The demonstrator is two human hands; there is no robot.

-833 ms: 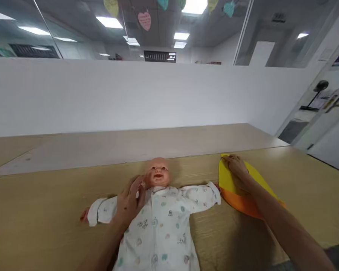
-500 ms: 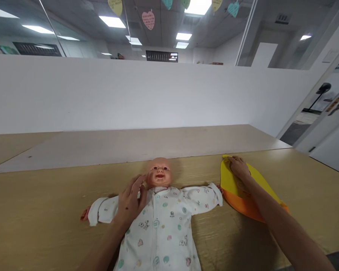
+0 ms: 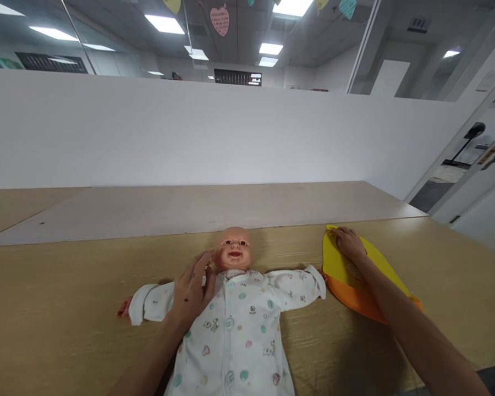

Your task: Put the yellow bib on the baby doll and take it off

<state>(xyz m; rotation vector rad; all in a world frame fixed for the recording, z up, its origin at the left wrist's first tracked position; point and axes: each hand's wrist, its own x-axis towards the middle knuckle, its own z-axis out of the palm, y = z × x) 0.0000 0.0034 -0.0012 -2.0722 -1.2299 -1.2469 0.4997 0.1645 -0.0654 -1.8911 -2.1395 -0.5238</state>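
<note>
Left hand (image 3: 192, 291), fingers spread wide beside the baby doll's (image 3: 235, 330) cheek, apparently steadying it on the tabletop (image 3: 66, 319); right hand (image 3: 350, 245), fingers flat, pinning the yellow-orange bib (image 3: 340, 272) down, not gripping.

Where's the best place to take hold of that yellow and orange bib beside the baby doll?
I'd probably take the bib by its curved orange lower edge, coming from the near side. That edge faces the person and lies away from the doll's sleeve, while the right hand covers the upper yellow part.
</note>
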